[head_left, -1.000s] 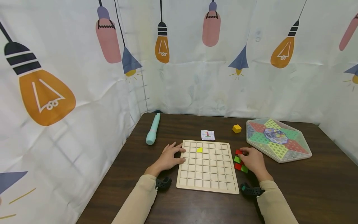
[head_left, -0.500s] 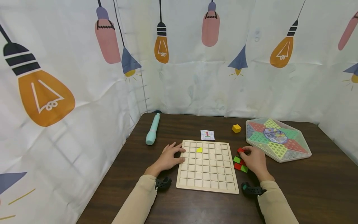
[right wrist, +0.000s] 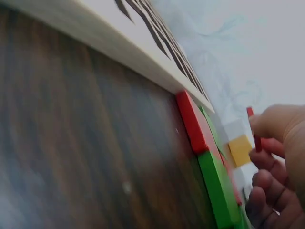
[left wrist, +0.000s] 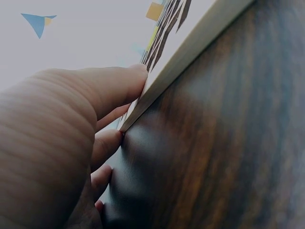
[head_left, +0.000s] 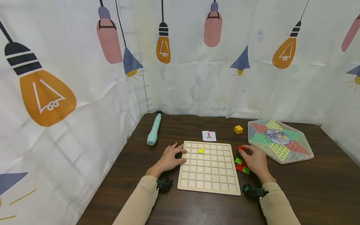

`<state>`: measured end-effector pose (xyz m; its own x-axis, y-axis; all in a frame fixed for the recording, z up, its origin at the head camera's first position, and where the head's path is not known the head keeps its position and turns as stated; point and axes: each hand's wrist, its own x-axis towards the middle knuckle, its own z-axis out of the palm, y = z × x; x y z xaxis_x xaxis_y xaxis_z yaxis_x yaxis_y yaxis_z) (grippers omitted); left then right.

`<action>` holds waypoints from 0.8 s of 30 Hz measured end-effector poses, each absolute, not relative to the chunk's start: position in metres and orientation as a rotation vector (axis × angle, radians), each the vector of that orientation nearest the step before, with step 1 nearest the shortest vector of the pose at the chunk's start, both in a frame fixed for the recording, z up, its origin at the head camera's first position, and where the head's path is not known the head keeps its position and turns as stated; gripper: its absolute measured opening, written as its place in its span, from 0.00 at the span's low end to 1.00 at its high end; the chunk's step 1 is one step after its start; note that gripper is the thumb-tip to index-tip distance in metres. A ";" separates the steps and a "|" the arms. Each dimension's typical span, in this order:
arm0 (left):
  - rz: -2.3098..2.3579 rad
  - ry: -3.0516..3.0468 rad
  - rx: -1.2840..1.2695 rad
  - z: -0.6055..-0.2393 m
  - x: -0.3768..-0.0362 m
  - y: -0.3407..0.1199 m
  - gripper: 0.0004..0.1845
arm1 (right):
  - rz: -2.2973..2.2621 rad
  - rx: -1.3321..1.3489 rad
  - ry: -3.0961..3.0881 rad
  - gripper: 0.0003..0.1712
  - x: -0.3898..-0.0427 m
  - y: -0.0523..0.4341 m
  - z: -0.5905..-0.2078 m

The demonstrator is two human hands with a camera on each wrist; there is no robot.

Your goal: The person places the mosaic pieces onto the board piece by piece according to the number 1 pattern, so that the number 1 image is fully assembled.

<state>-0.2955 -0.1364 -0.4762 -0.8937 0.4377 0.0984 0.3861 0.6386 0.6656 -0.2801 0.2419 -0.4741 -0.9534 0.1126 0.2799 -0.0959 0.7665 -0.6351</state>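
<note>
Fingertips of right hand [head_left: 255, 161] pinched on red block [head_left: 240, 148], right of gridded board [head_left: 207, 176]; board's left edge touched by left hand [head_left: 167, 158], fingers spread. Dark table [head_left: 213, 211] beneath board; lamp-printed cloth [head_left: 185, 86] hung beyond.

Your right hand [head_left: 256, 161] partly hides the red block [head_left: 240, 147] it pinches. In the head view, the card [head_left: 209, 136] and box label [head_left: 277, 137] are too small to read. Both wrist views cut off the board [right wrist: 114, 43] and blur the table [right wrist: 71, 124].
</note>
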 end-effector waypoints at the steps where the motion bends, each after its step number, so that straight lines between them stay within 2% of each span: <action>1: 1.104 2.775 0.702 -0.476 -0.295 -0.137 0.20 | 0.987 0.012 -2.658 0.21 -0.280 0.240 -0.473; 7: 1.116 2.772 0.688 -0.477 -0.296 -0.137 0.20 | 1.006 0.156 -2.681 0.19 -0.280 0.221 -0.467; 14: 1.117 2.781 0.688 -0.478 -0.296 -0.135 0.20 | 1.036 0.203 -2.693 0.21 -0.277 0.201 -0.463; 24: 1.133 2.782 0.685 -0.478 -0.295 -0.137 0.19 | 1.070 0.315 -2.710 0.17 -0.282 0.162 -0.456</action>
